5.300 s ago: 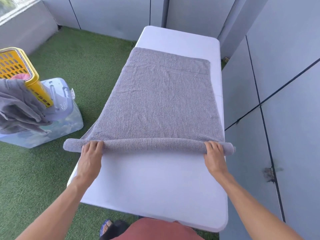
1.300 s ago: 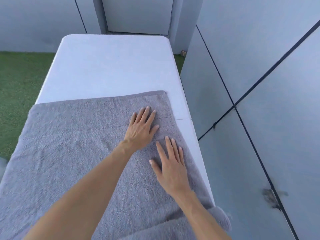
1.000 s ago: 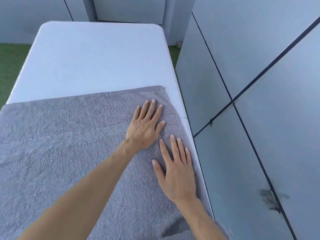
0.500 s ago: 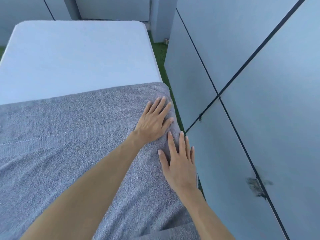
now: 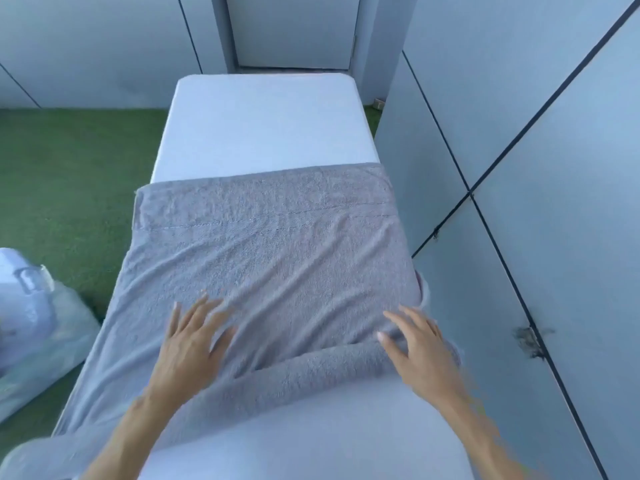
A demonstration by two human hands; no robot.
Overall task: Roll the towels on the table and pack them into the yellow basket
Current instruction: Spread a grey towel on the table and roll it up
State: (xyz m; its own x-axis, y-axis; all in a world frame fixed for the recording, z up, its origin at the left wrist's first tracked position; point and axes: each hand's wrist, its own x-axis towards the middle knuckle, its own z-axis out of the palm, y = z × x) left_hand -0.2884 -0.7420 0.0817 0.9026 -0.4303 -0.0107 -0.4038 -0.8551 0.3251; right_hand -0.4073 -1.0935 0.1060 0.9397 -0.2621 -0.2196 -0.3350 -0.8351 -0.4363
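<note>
Two hands: left hand and right hand both spread loose, grasping nothing; motion blur hides whether they touch the cloth.
Roll axis: runs crosswise on the table, slanting nearer toward the left; the hands sit at it, right hand at its right end.
Towel: grey terry, near end rolled, far part flat, wrinkled.
Basket: out of view.

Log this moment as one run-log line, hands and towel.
step: rolling | towel: near end rolled, rest flat on table | left hand: open, on towel | right hand: open, at roll | basket: out of view
</note>
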